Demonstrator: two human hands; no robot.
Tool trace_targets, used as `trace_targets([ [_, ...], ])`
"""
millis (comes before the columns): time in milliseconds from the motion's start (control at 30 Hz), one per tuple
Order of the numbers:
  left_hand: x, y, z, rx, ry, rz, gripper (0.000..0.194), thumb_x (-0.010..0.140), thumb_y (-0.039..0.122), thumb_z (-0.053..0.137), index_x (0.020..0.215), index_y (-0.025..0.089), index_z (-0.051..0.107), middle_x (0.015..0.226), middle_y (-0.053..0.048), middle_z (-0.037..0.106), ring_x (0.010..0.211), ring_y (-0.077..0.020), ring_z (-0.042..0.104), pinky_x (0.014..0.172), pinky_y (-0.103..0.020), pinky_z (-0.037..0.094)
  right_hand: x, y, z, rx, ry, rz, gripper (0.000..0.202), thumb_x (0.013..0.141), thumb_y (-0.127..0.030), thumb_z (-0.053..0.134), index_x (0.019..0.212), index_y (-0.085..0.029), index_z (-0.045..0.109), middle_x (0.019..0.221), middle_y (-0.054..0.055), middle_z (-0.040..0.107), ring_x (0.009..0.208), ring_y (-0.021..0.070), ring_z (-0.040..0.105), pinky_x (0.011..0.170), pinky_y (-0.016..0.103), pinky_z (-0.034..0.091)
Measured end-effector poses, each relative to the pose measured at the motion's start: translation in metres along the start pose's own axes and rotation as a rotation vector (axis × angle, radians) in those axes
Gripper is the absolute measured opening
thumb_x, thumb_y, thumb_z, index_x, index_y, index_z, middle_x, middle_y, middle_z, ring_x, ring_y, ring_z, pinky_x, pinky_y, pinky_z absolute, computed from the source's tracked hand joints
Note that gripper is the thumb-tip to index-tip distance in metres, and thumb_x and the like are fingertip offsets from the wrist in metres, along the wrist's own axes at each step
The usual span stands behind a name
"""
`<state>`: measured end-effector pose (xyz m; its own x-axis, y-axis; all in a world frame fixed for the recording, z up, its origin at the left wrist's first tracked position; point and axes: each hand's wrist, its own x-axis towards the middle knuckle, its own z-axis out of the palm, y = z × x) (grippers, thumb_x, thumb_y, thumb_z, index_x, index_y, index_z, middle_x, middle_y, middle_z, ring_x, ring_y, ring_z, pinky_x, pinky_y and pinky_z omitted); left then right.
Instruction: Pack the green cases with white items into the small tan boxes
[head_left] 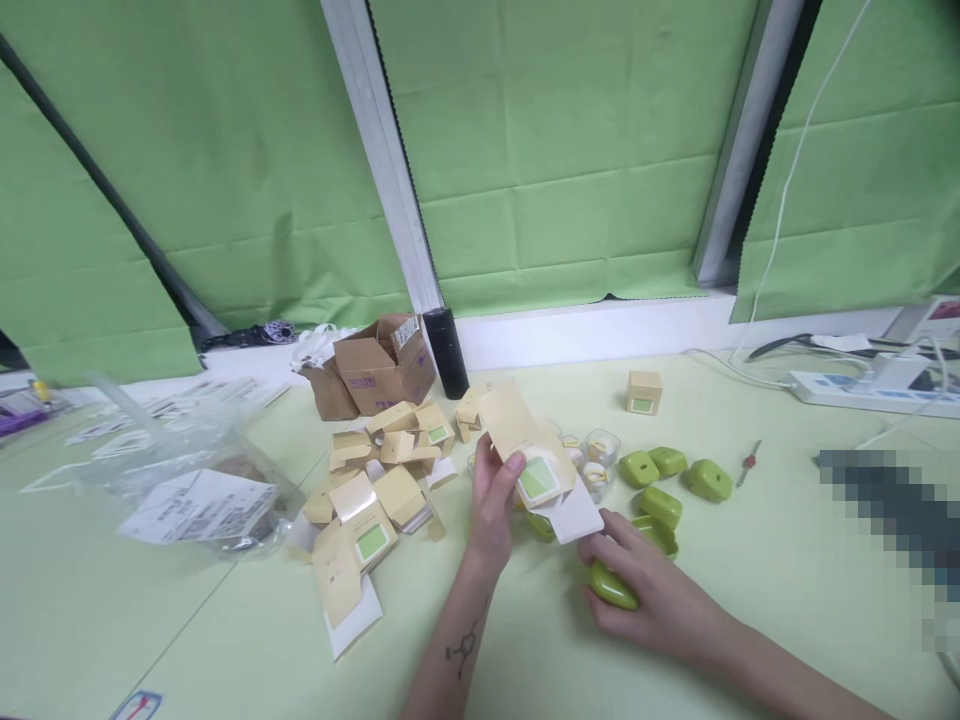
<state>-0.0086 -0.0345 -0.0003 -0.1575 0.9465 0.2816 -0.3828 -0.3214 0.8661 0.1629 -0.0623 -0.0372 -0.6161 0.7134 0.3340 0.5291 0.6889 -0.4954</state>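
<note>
In my left hand (495, 495) is an opened small cardboard box (529, 455), beige with a green window print and a white flap hanging toward my right hand. My right hand (637, 580) is closed round a glossy green plastic case (613, 587), low over the table. Behind it lie several more green cases (660, 507), one of them partly covered by my right hand. Clear plastic cups (600, 455) with small white and yellow pieces stand just past the box, partly hidden by it.
Opened beige boxes (367, 520) lie heaped on the left, near a brown carton (386, 365) and a black cylinder (445, 352). One closed box (643, 392) stands at the back. A plastic bag (225, 490), a red-and-silver tool (748, 463) and a power strip (847, 390) also lie here.
</note>
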Motion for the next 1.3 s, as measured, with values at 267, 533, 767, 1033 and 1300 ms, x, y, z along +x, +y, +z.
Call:
trace_targets([
  [267,0.000,0.000,0.000,-0.018,-0.007,-0.001,0.043,0.076,0.032,0.058,0.116,0.024,0.047,0.110,-0.005,0.060,0.109,-0.0247,0.053,0.094,-0.038,0.040,-0.002,0.001,0.003,0.012,0.015,-0.014,0.023,0.069,-0.004,0.051,0.081,-0.022,0.044,0.087,0.003,0.048,0.084,0.0197,0.049,0.070,0.031,0.045],
  [533,-0.001,-0.001,-0.002,-0.030,-0.005,0.016,0.038,0.078,0.030,0.057,0.114,0.024,0.048,0.109,-0.004,0.060,0.109,-0.0234,0.053,0.094,-0.036,0.039,-0.001,0.000,-0.002,0.068,-0.044,0.054,0.007,0.083,-0.020,0.051,0.086,-0.024,0.046,0.096,0.004,0.050,0.089,0.0191,0.053,0.075,0.031,0.047],
  [767,-0.001,0.000,-0.002,-0.027,0.003,0.016,0.041,0.078,0.030,0.057,0.116,0.022,0.046,0.111,-0.006,0.060,0.109,-0.0242,0.053,0.094,-0.038,0.039,0.001,0.002,-0.007,0.036,-0.050,0.011,0.012,0.079,-0.018,0.052,0.085,-0.023,0.044,0.092,0.003,0.053,0.087,0.0201,0.052,0.072,0.032,0.046],
  [1033,0.000,-0.001,-0.003,-0.031,-0.022,0.015,0.040,0.079,0.028,0.056,0.117,0.023,0.046,0.109,-0.005,0.059,0.107,-0.0229,0.053,0.094,-0.037,0.038,0.001,0.002,-0.007,-0.029,-0.085,0.000,0.014,0.075,-0.012,0.051,0.082,-0.023,0.046,0.087,0.002,0.052,0.082,0.0183,0.053,0.066,0.029,0.045],
  [1300,0.000,-0.001,-0.002,-0.025,-0.012,0.020,0.040,0.079,0.029,0.056,0.117,0.023,0.046,0.110,-0.005,0.059,0.107,-0.0229,0.053,0.093,-0.036,0.040,-0.001,0.002,-0.003,-0.052,-0.049,0.000,0.018,0.071,-0.009,0.051,0.080,-0.022,0.044,0.085,0.002,0.048,0.076,0.0168,0.052,0.062,0.027,0.044],
])
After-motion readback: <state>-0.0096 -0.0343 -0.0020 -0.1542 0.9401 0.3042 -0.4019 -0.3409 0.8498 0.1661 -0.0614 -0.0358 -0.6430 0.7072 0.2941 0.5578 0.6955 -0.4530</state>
